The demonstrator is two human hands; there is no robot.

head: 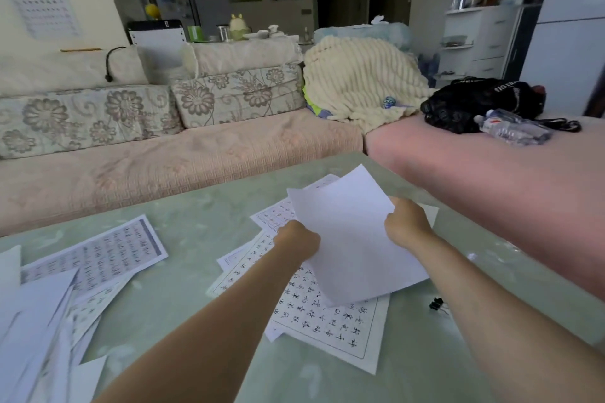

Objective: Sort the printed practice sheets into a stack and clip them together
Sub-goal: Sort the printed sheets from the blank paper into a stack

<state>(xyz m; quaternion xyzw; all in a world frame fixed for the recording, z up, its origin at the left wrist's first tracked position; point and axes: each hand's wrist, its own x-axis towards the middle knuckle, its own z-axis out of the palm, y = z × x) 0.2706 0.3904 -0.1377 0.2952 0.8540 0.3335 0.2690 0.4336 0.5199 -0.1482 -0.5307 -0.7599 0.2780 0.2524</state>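
A white sheet (350, 232) with its blank side up is lifted over the table's middle. My left hand (296, 239) grips its left edge and my right hand (406, 222) grips its right edge. Under it lies a loose pile of printed practice sheets (324, 321) with rows of characters. More sheets (95, 255) are scattered at the left, some overlapping near the front left corner. A small black binder clip (436, 304) lies on the table just left of my right forearm.
The pale green glass table (196, 226) carries everything. Behind it runs a pink sofa (183, 157) with floral cushions, a cream blanket (363, 82), a black bag (481, 101) and a plastic bottle (514, 127).
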